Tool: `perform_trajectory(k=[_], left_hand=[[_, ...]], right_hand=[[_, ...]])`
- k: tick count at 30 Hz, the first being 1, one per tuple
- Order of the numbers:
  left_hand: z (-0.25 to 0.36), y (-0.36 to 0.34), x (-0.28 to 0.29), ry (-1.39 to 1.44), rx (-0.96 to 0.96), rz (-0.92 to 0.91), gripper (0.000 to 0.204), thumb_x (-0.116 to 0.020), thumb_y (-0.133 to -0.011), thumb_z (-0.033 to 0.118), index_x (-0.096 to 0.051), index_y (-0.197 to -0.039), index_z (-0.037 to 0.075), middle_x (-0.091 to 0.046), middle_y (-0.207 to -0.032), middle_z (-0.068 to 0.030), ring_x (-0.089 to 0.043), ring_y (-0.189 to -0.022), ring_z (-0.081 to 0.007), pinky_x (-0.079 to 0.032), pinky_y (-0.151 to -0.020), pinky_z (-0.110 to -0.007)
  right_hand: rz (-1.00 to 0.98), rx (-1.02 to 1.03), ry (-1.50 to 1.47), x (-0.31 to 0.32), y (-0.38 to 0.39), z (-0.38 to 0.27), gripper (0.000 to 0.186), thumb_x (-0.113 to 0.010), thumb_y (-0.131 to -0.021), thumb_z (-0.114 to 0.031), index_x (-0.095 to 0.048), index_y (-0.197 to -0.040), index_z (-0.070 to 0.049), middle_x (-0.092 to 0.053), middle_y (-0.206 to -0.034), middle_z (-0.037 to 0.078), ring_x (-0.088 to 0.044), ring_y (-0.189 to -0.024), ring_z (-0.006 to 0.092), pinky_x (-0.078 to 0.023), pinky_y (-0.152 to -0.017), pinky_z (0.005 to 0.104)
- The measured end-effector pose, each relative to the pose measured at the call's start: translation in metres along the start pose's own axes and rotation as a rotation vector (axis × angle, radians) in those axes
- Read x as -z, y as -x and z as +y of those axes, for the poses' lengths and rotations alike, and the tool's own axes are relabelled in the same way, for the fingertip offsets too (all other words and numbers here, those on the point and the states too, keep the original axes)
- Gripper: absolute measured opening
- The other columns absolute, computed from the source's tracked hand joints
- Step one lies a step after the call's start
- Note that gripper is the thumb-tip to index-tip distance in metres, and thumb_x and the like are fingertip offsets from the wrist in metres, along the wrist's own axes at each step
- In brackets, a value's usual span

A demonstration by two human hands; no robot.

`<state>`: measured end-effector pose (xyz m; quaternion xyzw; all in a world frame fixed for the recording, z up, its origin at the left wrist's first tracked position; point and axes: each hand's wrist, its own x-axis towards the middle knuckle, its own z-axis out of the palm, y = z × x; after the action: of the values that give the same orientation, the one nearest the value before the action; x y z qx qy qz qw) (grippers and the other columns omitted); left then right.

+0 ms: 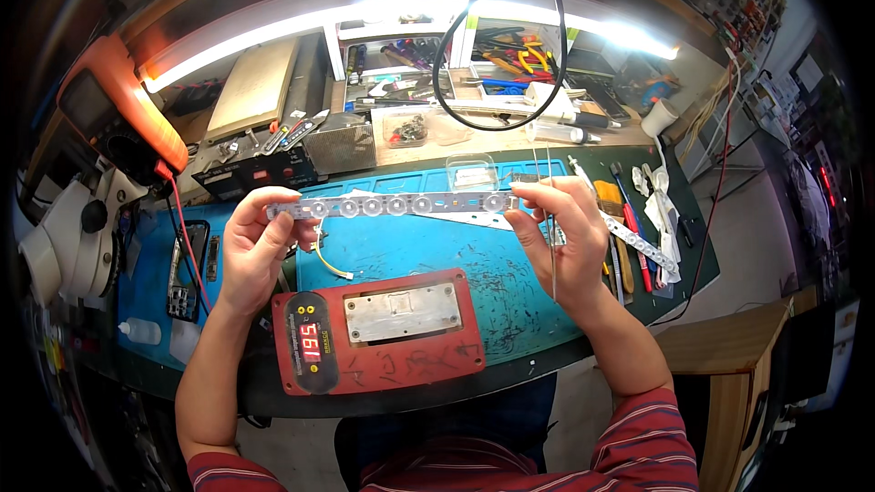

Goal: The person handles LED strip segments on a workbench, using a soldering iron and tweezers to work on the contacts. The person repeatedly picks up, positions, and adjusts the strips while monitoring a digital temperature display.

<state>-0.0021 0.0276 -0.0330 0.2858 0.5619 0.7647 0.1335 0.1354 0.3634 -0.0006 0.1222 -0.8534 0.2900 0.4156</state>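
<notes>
Stretched level between my two hands is an LED strip with round clear lenses along it. My left hand pinches its left end between thumb and fingers, and a short yellowish wire with a white plug dangles there. The strip's right end is gripped by my right hand, which also has thin metal tweezers tucked in its fingers, tips downward. Below the strip lies a red heating plate with a lit red display and a metal block set in it.
A blue mat covers the bench. Another lens strip, brushes and pens lie at right. An orange multimeter stands far left, above an opened phone frame. A black cable loop hangs ahead; tool bins sit behind.
</notes>
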Motion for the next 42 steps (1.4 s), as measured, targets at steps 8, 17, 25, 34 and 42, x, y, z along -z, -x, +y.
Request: perform_trajectory(k=[8, 17, 25, 34, 42], left_hand=[[0.004, 0.0, -0.003, -0.015, 0.002, -0.014, 0.028, -0.06, -0.104, 0.013, -0.058, -0.129, 0.001, -0.073, -0.104, -0.0149, -0.07, -0.09, -0.0167, -0.056, -0.079, -0.032], [0.008, -0.001, -0.006, -0.073, 0.002, -0.048, 0.03, -0.062, -0.103, 0.012, -0.059, -0.13, 0.001, -0.074, -0.106, -0.0155, -0.07, -0.091, -0.016, -0.055, -0.08, -0.031], [0.011, 0.0, -0.01, -0.065, 0.036, -0.074, 0.03, -0.064, -0.102, 0.012, -0.058, -0.13, 0.001, -0.072, -0.107, -0.0163, -0.069, -0.09, -0.018, -0.055, -0.079, -0.033], [0.013, 0.0, -0.011, -0.081, 0.031, -0.106, 0.029, -0.063, -0.102, 0.008, -0.059, -0.13, 0.002, -0.073, -0.109, -0.0166, -0.07, -0.094, -0.0178, -0.056, -0.081, -0.033], [0.013, 0.0, -0.009, -0.054, 0.038, -0.135, 0.032, -0.062, -0.101, 0.004, -0.059, -0.133, 0.002, -0.073, -0.113, -0.0161, -0.071, -0.1, -0.0177, -0.058, -0.084, -0.031]], right_hand=[[-0.011, -0.045, -0.013, -0.001, -0.002, -0.003, 0.026, -0.081, -0.084, -0.005, -0.072, -0.108, -0.004, -0.065, -0.091, 0.009, -0.06, -0.076, 0.0186, -0.051, -0.063, 0.029], [-0.018, -0.118, -0.073, -0.003, -0.002, -0.004, 0.023, -0.077, -0.086, 0.0, -0.071, -0.108, 0.0, -0.068, -0.091, 0.009, -0.059, -0.07, 0.0141, -0.05, -0.063, 0.0266], [0.003, -0.158, -0.052, -0.005, -0.002, -0.004, 0.021, -0.076, -0.087, 0.003, -0.072, -0.107, -0.001, -0.069, -0.091, 0.008, -0.059, -0.07, 0.0126, -0.05, -0.064, 0.0258], [0.009, -0.16, -0.035, -0.005, -0.001, -0.001, 0.022, -0.076, -0.087, 0.002, -0.073, -0.109, -0.002, -0.069, -0.092, 0.008, -0.06, -0.07, 0.0128, -0.049, -0.063, 0.0258], [-0.011, -0.157, -0.004, -0.006, -0.003, -0.002, 0.021, -0.076, -0.087, 0.002, -0.073, -0.108, -0.002, -0.069, -0.092, 0.009, -0.062, -0.071, 0.0143, -0.05, -0.063, 0.0268]])
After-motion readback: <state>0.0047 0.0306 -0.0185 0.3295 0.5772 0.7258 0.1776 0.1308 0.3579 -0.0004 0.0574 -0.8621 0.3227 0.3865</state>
